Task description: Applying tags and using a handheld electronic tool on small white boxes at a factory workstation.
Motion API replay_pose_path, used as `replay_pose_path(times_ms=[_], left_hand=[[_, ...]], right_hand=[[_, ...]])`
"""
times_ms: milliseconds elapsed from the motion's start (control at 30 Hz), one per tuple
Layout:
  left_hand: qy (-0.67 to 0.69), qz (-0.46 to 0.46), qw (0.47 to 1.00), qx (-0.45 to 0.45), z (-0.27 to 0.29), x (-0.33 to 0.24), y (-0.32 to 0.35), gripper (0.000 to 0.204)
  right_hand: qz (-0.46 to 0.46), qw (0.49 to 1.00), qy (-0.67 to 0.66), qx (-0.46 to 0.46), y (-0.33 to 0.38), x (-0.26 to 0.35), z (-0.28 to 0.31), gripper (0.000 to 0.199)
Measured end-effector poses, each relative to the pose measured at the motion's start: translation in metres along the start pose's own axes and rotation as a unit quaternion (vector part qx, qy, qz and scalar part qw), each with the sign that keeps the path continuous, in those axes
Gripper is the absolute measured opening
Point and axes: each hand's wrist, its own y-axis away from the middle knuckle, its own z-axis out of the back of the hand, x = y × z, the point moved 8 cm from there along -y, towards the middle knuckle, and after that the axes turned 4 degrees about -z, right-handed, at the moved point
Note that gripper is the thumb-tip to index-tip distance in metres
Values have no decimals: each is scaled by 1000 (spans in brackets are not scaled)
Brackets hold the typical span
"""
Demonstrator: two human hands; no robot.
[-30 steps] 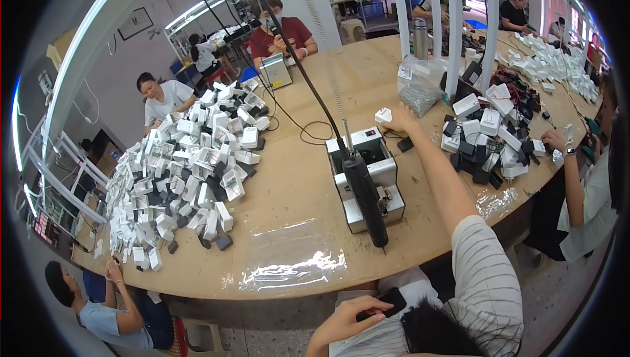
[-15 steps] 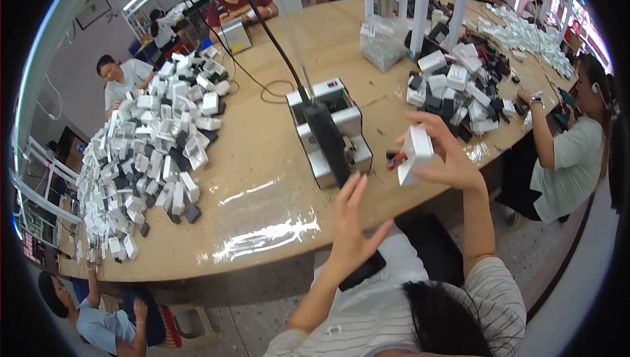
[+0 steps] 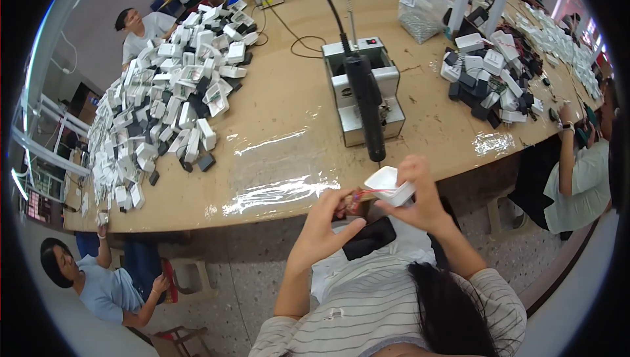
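White box (image 3: pixel 388 185) — lowered since earlier, both hands now gripping.

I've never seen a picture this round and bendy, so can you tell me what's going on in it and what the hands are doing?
The picture comes from a camera worn on a person's head, looking down, and its lens bends straight edges. The two bare hands at the bottom belong to that person. The right hand holds a small white box. The left hand pinches a small reddish piece beside it; what it is is too small to tell. A dark flat thing lies on the lap. On the big wooden table stands a grey machine with a black tool over it, and piles of white boxes left and right. Other people sit around the table.
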Motion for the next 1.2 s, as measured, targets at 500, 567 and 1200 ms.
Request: replay_pose_path(times_ms=[500,567,1200], left_hand=[[-268,-86,959,-27,31,17,-20,33],[-164,-32,986,10,31,11,-27,32],[-230,-69,971,-7,4,30,-45,32]], right_hand=[[31,983,128,128,3,4,-65,42],[12,985,108,130,-4,1,-60,41],[-105,977,22,186,-14,-24,-58,75]])
